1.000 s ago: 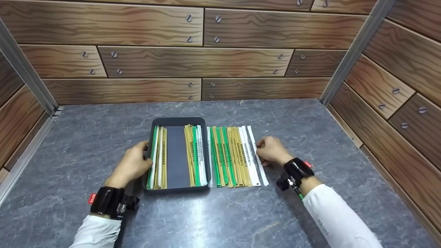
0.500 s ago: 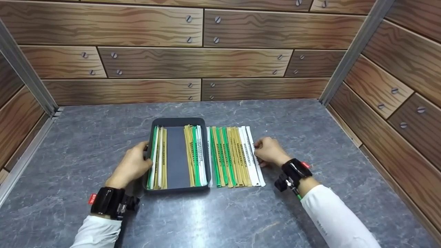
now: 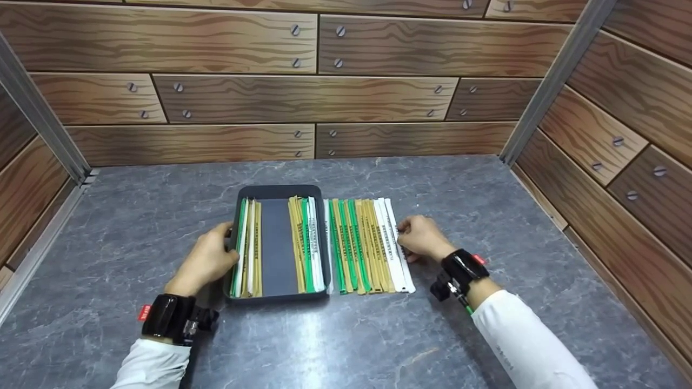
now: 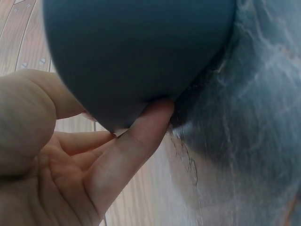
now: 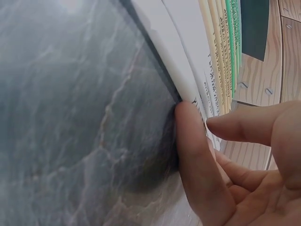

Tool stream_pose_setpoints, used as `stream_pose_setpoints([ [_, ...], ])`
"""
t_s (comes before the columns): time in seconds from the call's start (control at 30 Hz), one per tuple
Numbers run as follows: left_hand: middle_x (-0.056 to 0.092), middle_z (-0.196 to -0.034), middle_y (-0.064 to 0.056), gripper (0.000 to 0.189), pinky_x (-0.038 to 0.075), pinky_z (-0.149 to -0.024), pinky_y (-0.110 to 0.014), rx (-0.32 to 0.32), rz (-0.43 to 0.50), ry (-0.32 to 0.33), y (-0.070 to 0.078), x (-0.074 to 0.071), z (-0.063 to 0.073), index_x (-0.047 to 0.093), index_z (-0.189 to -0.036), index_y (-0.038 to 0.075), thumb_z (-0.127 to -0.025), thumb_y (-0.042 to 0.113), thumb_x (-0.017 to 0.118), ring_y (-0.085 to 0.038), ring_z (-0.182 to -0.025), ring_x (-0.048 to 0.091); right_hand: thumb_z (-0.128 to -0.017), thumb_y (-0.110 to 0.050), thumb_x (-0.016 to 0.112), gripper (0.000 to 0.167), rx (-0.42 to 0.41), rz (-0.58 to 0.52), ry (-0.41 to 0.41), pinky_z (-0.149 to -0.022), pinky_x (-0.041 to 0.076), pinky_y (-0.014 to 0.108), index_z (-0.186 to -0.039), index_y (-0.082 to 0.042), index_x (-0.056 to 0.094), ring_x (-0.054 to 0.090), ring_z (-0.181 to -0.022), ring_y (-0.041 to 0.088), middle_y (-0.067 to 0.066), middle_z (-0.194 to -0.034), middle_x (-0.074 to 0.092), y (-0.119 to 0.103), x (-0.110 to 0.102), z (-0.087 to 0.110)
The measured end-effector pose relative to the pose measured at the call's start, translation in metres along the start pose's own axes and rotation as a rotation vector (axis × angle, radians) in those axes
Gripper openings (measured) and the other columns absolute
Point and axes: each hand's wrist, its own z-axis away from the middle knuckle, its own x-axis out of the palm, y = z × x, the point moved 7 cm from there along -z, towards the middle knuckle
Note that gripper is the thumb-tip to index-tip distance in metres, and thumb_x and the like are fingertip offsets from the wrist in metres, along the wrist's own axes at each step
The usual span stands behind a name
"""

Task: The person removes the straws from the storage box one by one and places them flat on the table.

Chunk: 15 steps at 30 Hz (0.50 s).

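Observation:
My left hand (image 3: 208, 254) grips the left wall of a dark grey tray (image 3: 278, 243); in the left wrist view its fingers lie along the tray's outer wall (image 4: 131, 56). Inside, slim paper-wrapped straws stand in two groups, a left bundle (image 3: 248, 248) and a right bundle (image 3: 307, 246), with bare floor between. Right of the tray lies a side-by-side row of green, tan and white wrapped straws (image 3: 359, 246). At its right end my right hand (image 3: 424, 236) pinches the outermost white wrapped straw (image 5: 171, 52) between thumb and fingers, close beside its neighbour.
A grey marbled tabletop (image 3: 346, 346) lies under everything. Wood-print panels (image 3: 238, 97) rise behind and at both sides, with metal corner posts (image 3: 557, 81). Both wrists wear black bands with cameras (image 3: 167, 316).
My right hand has moved slightly left, bringing the outermost white wrapped straw up against the row and narrowing the gap. The left hand and tray have stayed put.

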Motion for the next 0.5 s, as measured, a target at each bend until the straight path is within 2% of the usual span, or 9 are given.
stream_pose_setpoints([
  [0.17, 0.054, -0.139, -0.039, 0.069, 0.053, -0.103, -0.059, -0.005, 0.010, -0.001, 0.000, 0.000, 0.000, 0.036, -0.152, -0.014, -0.087, -0.007, 0.057, -0.050, -0.119, 0.062, -0.087, 0.000, 0.059, 0.041, 0.006, -0.006, -0.004, -0.048, 0.061, 0.030, -0.125, 0.015, 0.061, 0.063, -0.052, 0.014, 0.017, -0.092, 0.068, 0.000, 0.000, 0.000],
  [0.37, 0.054, -0.139, -0.040, 0.069, 0.052, -0.105, -0.059, -0.012, 0.012, -0.004, 0.000, 0.000, 0.000, 0.035, -0.152, -0.014, -0.087, -0.006, 0.057, -0.051, -0.120, 0.061, -0.090, -0.003, 0.060, 0.039, 0.010, -0.017, -0.017, -0.050, 0.062, 0.031, -0.125, 0.014, 0.060, 0.062, -0.053, 0.014, 0.015, -0.085, 0.068, -0.001, -0.003, 0.000],
  [0.43, 0.054, -0.139, -0.040, 0.069, 0.051, -0.105, -0.059, -0.013, 0.012, -0.004, 0.000, 0.000, 0.000, 0.035, -0.152, -0.014, -0.087, -0.006, 0.057, -0.051, -0.121, 0.060, -0.090, -0.003, 0.059, 0.041, -0.004, 0.005, -0.004, -0.052, 0.062, 0.034, -0.127, 0.014, 0.059, 0.064, -0.054, 0.017, 0.018, -0.086, 0.069, -0.007, -0.010, 0.001],
  [0.5, 0.053, -0.139, -0.040, 0.069, 0.051, -0.105, -0.060, -0.012, 0.009, -0.002, 0.000, 0.000, 0.000, 0.035, -0.151, -0.014, -0.087, -0.006, 0.057, -0.052, -0.122, 0.060, -0.090, -0.003, 0.060, 0.043, -0.047, 0.048, 0.028, -0.057, 0.062, 0.032, -0.130, 0.013, 0.059, 0.066, -0.056, 0.019, 0.021, -0.094, 0.070, -0.019, -0.019, 0.000],
])
